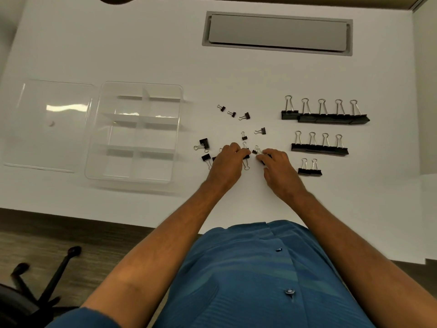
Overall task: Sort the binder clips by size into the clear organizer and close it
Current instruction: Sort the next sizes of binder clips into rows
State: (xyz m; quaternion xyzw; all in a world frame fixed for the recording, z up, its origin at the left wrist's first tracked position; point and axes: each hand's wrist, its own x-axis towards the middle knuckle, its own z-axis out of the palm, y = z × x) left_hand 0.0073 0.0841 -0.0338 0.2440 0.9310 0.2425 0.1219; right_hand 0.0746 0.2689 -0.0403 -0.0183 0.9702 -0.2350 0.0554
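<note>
A clear organizer (94, 138) with several empty compartments sits open on the left of the white table, its clear lid (47, 124) lying flat beside it. Black binder clips are spread over the middle: small loose clips (244, 116) and medium ones (204, 144). On the right, a row of large clips (331, 117), a row of medium-large clips (319, 149) and a pair of smaller clips (309, 171) stand lined up. My left hand (227, 164) pinches a clip (246, 162) at its fingertips. My right hand (277, 166) pinches a small clip (256, 151).
A grey cable hatch (276, 33) is set into the table at the back. The table's front edge runs just before my body. An office chair base (35, 287) stands on the floor at lower left.
</note>
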